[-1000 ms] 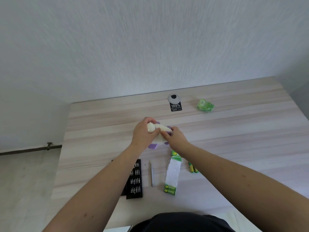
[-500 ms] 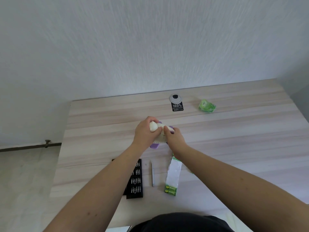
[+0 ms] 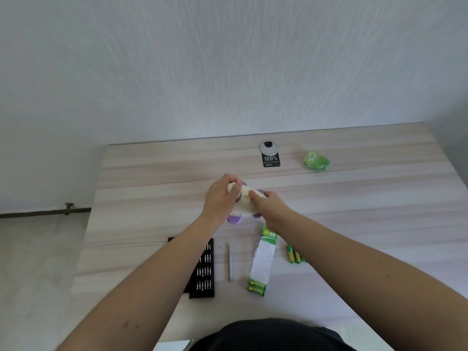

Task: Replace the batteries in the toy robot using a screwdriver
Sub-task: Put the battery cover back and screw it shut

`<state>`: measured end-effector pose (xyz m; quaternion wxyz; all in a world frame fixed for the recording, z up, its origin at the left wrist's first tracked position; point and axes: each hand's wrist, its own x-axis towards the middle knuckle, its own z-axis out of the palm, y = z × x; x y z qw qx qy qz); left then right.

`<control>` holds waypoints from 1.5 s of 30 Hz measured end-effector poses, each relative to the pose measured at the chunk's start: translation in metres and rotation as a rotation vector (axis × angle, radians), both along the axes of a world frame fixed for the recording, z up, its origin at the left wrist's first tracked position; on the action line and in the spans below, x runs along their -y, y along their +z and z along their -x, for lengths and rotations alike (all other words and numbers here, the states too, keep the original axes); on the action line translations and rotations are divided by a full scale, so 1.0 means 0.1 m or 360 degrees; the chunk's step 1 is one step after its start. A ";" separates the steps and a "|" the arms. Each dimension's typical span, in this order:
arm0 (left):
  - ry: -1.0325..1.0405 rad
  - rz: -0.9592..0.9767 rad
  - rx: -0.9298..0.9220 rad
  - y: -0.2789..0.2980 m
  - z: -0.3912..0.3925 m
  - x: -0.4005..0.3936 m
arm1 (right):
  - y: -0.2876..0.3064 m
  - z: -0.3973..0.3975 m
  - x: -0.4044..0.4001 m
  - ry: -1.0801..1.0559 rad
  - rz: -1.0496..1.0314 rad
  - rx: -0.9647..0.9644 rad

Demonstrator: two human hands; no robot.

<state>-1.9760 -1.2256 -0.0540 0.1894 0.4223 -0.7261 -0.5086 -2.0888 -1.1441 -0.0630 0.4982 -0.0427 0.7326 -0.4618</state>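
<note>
A cream and purple toy robot (image 3: 244, 201) lies on the wooden table (image 3: 354, 198) near its middle. My left hand (image 3: 221, 196) grips the toy's left side, thumb on top. From the right, my right hand (image 3: 268, 206) holds the toy too, fingertips pressed on its cream body. A thin silver screwdriver (image 3: 230, 260) lies nearer me on the table, untouched. To its right sits an open battery pack (image 3: 262, 262) with green batteries at its near end. Loose green batteries (image 3: 295, 254) lie further right, partly under my right forearm.
A black case of screwdriver bits (image 3: 203, 269) lies left of the screwdriver, partly under my left forearm. At the back of the table are a grey cable grommet (image 3: 268, 147) with a black sticker and a crumpled green wrapper (image 3: 316, 161). A white wall stands behind.
Both hands have stayed on the toy robot; my right fingers shifted slightly on its body. The view moved a little.
</note>
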 end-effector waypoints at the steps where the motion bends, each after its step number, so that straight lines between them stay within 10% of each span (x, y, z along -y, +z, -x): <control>1: 0.0002 0.0019 0.0004 0.01 0.00 -0.01 | -0.01 0.00 0.00 0.0002 -0.0004 -0.0003; 45: -0.0087 -0.0020 0.0035 -0.01 -0.05 0.01 | -0.01 0.08 -0.09 0.0382 0.0034 -0.0102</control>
